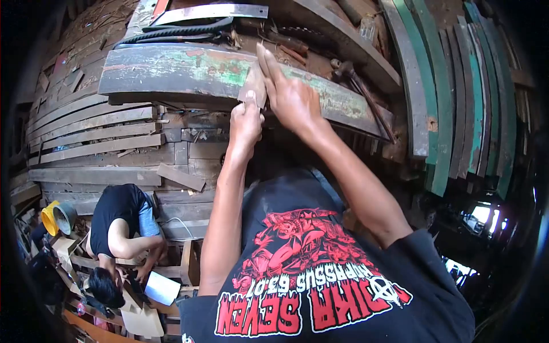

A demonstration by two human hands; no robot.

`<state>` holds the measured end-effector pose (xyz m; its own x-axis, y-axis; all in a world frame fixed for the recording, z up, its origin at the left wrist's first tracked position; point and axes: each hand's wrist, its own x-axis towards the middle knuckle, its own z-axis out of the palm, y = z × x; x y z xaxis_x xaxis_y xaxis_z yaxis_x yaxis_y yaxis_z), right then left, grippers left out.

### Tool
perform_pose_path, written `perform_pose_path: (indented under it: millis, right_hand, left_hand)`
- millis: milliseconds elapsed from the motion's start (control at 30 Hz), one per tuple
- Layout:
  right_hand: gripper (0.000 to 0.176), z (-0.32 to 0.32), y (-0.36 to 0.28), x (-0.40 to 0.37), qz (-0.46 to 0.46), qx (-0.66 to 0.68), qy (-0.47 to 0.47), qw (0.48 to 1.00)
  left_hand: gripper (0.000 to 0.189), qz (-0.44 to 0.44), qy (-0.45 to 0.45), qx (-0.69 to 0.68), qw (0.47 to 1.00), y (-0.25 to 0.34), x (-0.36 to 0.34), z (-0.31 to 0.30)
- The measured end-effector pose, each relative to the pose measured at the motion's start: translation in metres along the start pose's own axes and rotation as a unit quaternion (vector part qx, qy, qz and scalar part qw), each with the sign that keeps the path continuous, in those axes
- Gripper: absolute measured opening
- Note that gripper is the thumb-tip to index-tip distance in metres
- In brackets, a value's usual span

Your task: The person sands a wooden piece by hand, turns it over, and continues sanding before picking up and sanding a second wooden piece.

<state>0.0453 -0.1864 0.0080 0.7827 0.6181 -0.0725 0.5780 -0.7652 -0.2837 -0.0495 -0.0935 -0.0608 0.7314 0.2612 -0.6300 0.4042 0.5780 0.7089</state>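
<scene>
A small flat piece of wood (254, 83), tapered toward its far end, is in my left hand (246, 124). The thumb presses on its near end and the other fingers curl underneath. My right hand (293, 100) lies along the right side of the piece, its fingers stretched out together and pointing away from me. Both hands are over a thick beam (166, 71) with worn green paint, which runs across in front of my body. The wooden piece overlaps the beam's near edge in this view.
Behind the beam lie a pale metal strip (214, 12) and a dark twisted cord (183, 31). A long-handled tool (366, 97) rests across its right end. Green-edged boards (440, 91) stand at right. At lower left, a person (123, 228) bends over near a yellow bucket (50, 218).
</scene>
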Motion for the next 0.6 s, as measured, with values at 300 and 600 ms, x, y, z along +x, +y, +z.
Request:
perform_pose_path:
  millis: [300, 600]
  right_hand:
    - [0.065, 0.015, 0.009, 0.007, 0.006, -0.003, 0.033, 0.999]
    - [0.077, 0.018, 0.009, -0.001, 0.013, -0.022, 0.033, 0.999]
  left_hand:
    - [0.06, 0.04, 0.034, 0.03, 0.998, -0.01, 0.008, 0.0]
    - [0.059, 0.039, 0.042, 0.035, 0.998, -0.014, 0.014, 0.002]
